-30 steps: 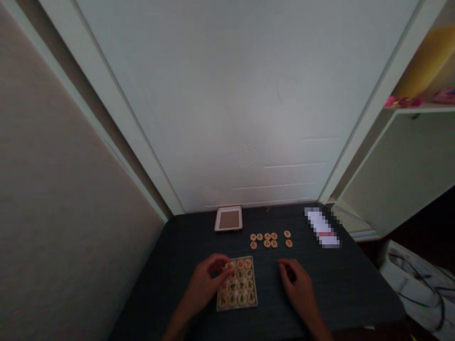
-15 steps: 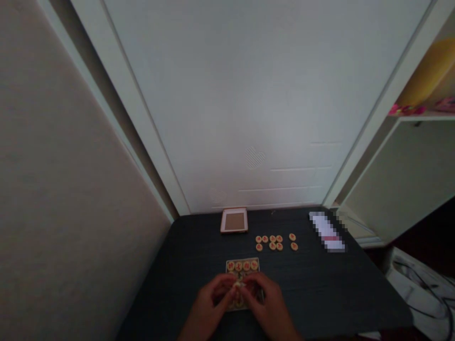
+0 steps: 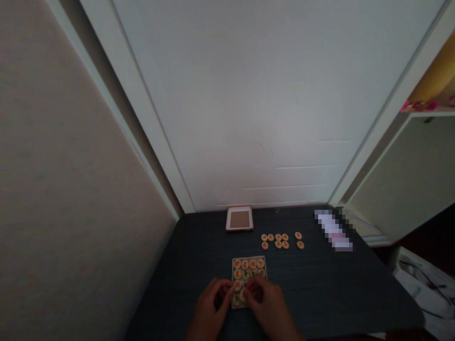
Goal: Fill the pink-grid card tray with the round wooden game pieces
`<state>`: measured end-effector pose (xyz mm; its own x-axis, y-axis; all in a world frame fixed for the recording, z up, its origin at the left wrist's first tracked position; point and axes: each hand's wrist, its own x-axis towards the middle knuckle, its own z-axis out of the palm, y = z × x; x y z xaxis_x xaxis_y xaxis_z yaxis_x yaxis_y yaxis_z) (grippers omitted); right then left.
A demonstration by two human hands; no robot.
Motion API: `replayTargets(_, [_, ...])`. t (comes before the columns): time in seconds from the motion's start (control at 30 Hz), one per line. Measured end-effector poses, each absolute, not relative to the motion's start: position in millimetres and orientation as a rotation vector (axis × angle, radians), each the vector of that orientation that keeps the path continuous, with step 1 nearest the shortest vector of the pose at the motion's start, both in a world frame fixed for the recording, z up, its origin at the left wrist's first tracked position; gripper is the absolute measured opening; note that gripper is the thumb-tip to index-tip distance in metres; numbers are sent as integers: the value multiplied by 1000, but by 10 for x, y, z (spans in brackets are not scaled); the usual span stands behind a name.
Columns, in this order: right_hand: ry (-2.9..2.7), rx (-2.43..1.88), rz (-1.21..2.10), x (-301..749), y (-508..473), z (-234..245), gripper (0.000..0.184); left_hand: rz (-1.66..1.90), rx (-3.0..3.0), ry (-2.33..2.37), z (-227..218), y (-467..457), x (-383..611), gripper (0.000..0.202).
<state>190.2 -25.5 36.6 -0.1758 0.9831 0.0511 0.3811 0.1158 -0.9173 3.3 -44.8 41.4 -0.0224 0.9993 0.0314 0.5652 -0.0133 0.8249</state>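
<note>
A shallow box [image 3: 266,268] of round Chinese chess pieces lies on the dark table in front of me. Red-marked pieces [image 3: 245,264] fill its far row, and pieces with dark marks show behind my fingers. At the box's left edge, my left hand [image 3: 212,305] has thumb and fingers drawn together; whatever they pinch is hidden. My right hand [image 3: 266,299] reaches over the near right part of the box. Its thumb and forefinger close at a pale Chinese chess piece [image 3: 242,296]. My right hand covers part of the near rows.
Several loose red-marked pieces [image 3: 278,237] lie in two rows beyond the box, to the right. An open box lid [image 3: 228,219] rests against the white panel [image 3: 231,118] at the back. A pixelated item [image 3: 333,230] lies at the table's [image 3: 330,289] far right.
My hands, formerly together over the middle of the box, have moved apart. More of the box's left side now shows. The whole view has shifted slightly, moving the scene rightward.
</note>
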Motion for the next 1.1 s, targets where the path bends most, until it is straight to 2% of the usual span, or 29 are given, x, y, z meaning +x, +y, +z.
replayTargets(0.33, [-1803,-1457,777,1726,-303,261,11,863,1678,1592,285,-502,61,31])
replayTargets(0.7, [-1762,-1378,808,1788,-304,276,15,884,1634,1594,300,-521,55,34])
replayTargets(0.87, [-1723,-1358,696,2089,-305,317,16,859,1671,1634,315,-469,79,31])
replayTargets(1.1, [-1520,-1384,460,2848,-120,481,34,867,1658,1652,311,-346,37,37])
